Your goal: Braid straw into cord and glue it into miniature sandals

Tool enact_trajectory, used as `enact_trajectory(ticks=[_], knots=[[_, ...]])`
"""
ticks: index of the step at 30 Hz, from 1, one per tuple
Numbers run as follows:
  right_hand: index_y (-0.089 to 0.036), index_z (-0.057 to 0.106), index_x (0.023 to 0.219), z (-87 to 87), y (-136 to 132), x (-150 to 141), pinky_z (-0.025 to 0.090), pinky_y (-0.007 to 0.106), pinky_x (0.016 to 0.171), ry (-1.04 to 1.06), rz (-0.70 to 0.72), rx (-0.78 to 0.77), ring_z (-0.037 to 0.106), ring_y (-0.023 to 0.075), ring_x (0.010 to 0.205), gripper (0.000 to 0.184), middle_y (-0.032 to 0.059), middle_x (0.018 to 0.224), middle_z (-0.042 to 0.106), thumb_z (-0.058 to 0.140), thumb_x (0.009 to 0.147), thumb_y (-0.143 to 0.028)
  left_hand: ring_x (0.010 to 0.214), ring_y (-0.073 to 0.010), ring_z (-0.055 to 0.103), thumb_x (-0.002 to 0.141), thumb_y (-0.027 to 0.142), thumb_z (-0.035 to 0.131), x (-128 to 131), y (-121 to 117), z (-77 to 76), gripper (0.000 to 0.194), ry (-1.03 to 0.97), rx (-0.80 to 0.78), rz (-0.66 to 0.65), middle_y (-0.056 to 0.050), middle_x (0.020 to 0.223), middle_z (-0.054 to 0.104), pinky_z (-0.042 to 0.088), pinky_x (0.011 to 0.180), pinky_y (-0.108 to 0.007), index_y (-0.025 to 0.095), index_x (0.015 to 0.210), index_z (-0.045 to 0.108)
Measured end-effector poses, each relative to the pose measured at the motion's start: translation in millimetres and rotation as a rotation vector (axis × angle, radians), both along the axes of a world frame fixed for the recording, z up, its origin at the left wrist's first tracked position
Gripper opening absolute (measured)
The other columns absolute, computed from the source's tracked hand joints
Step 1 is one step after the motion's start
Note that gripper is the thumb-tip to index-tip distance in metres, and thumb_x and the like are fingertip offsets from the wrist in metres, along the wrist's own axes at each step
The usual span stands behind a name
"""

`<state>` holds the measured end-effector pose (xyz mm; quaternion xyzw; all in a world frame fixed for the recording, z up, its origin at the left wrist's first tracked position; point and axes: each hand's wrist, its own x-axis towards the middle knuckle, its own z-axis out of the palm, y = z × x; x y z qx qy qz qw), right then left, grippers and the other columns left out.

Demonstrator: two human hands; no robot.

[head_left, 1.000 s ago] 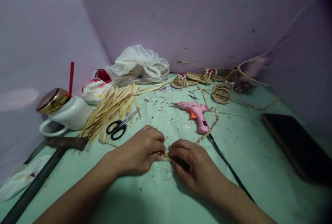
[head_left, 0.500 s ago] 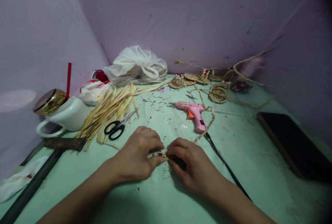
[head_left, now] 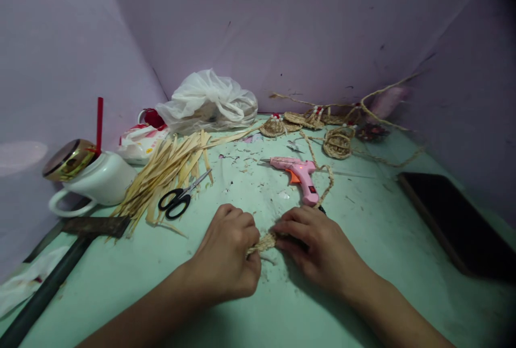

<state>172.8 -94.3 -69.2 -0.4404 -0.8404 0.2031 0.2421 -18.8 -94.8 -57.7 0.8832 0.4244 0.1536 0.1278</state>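
Note:
Between my two hands stretches a short piece of braided straw cord [head_left: 266, 242], low over the green tabletop. My left hand [head_left: 231, 251] is closed on its left end, the fingers curled down and the thumb below. At the cord's other end my right hand [head_left: 314, 243] pinches it, with much of the gripped part hidden by the fingers. A pink glue gun [head_left: 304, 176] lies just beyond my right hand, a braided strand [head_left: 328, 184] curving beside its handle. Black-handled scissors [head_left: 179, 200] rest to the left, partly on a bundle of flat straw strips [head_left: 161, 176].
A hammer-like tool [head_left: 64, 262] and a white mug [head_left: 105, 181] with a gold-banded lid stand at left. A white plastic bag [head_left: 209, 100] sits at the back. Woven straw pieces [head_left: 337, 143] lie back right, a dark phone [head_left: 451, 219] at far right.
Both hands have shifted slightly right. My left hand has turned over and its fingers have curled in; more plain braid shows between the hands, and the red bit is out of sight.

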Motion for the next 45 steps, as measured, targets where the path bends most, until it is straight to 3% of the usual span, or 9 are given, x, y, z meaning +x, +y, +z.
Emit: enact_trajectory(ticks=[7, 16, 20, 24, 30, 33, 38, 42, 45], knots=[[-0.02, 0.065, 0.085, -1.0, 2, -3, 0.036, 0.034, 0.068, -0.052, 0.018, -0.01, 0.051, 0.0192, 0.075, 0.016, 0.0035, 0.08, 0.064, 0.053, 0.079, -0.012, 0.068, -0.0176, 0.048, 0.057, 0.012, 0.052, 4, -3, -4.3, 0.011, -0.07, 0.013, 0.063, -0.005, 0.067, 0.054, 0.037, 0.076, -0.038, 0.014, 0.067, 0.057], [-0.021, 0.066, 0.084, 4.7, -1, -5, 0.037, 0.033, 0.068, -0.07, -0.045, -0.048, 0.054, 0.0197, 0.076, 0.018, 0.0039, 0.079, 0.064, 0.051, 0.077, -0.012, 0.061, -0.0154, 0.048, 0.056, 0.009, 0.052, 5, -1, -6.3, 0.007, -0.143, 0.069, -0.003, -0.003, 0.061, 0.053, 0.038, 0.076, -0.038, 0.015, 0.059, 0.055], [-0.021, 0.064, 0.087, 15.3, -8, -4, 0.038, 0.03, 0.065, 0.013, -0.074, -0.067, 0.055, 0.0188, 0.075, 0.015, 0.0042, 0.081, 0.063, 0.051, 0.079, -0.02, 0.064, -0.0159, 0.05, 0.058, 0.009, 0.053, 2, -1, -3.9, 0.01, -0.129, 0.012, 0.004, -0.003, 0.064, 0.055, 0.037, 0.076, -0.038, 0.015, 0.063, 0.058], [-0.021, 0.063, 0.076, 17.8, -15, -13, 0.034, 0.028, 0.056, -0.137, -0.046, -0.183, 0.055, 0.0179, 0.067, 0.013, 0.0017, 0.073, 0.061, 0.06, 0.074, -0.033, 0.065, -0.0155, 0.049, 0.059, 0.009, 0.053, 0, 0, -2.7, 0.008, -0.103, -0.034, -0.001, -0.002, 0.065, 0.055, 0.037, 0.075, -0.037, 0.016, 0.063, 0.057], [-0.019, 0.059, 0.071, 12.8, -18, -19, 0.032, 0.027, 0.058, -0.179, 0.007, -0.267, 0.055, 0.0153, 0.067, 0.006, 0.0008, 0.074, 0.063, 0.055, 0.076, -0.018, 0.066, -0.0156, 0.05, 0.063, 0.012, 0.054, -3, 1, -2.3, 0.006, -0.062, -0.046, -0.014, -0.002, 0.067, 0.055, 0.034, 0.083, -0.039, 0.016, 0.065, 0.056], [-0.018, 0.056, 0.069, 13.6, -16, -14, 0.031, 0.026, 0.055, -0.047, -0.009, -0.352, 0.05, 0.0138, 0.06, 0.007, 0.0008, 0.067, 0.059, 0.053, 0.076, -0.017, 0.068, -0.0165, 0.051, 0.066, 0.013, 0.053, -4, 1, -0.6, 0.007, -0.039, -0.055, -0.031, -0.003, 0.069, 0.057, 0.035, 0.08, -0.039, 0.016, 0.069, 0.058], [-0.018, 0.048, 0.064, 14.1, -6, -10, 0.029, 0.023, 0.046, 0.482, -0.087, -0.772, 0.038, 0.0094, 0.047, 0.017, -0.0049, 0.051, 0.042, 0.051, 0.077, -0.029, 0.071, -0.0176, 0.053, 0.07, 0.013, 0.053, -4, 0, 1.4, 0.008, -0.024, -0.061, -0.034, -0.004, 0.071, 0.058, 0.035, 0.077, -0.038, 0.016, 0.072, 0.06], [-0.017, 0.049, 0.066, 19.3, -2, -7, 0.025, 0.021, 0.043, 0.79, -0.203, -0.81, 0.035, 0.0063, 0.043, 0.025, -0.0057, 0.053, 0.043, 0.061, 0.073, -0.037, 0.069, -0.017, 0.053, 0.07, 0.014, 0.055, -4, 1, 1.6, 0.009, -0.034, -0.072, -0.027, -0.003, 0.07, 0.059, 0.036, 0.077, -0.037, 0.016, 0.076, 0.062], [-0.018, 0.05, 0.07, 29.3, -7, -9, 0.021, 0.02, 0.042, 1.109, -0.158, -0.838, 0.03, 0.003, 0.041, 0.023, -0.0057, 0.059, 0.046, 0.065, 0.072, -0.035, 0.068, -0.0162, 0.055, 0.069, 0.014, 0.055, -5, 4, 1.2, 0.011, -0.038, -0.087, -0.047, -0.002, 0.069, 0.06, 0.036, 0.077, -0.036, 0.017, 0.076, 0.063]])
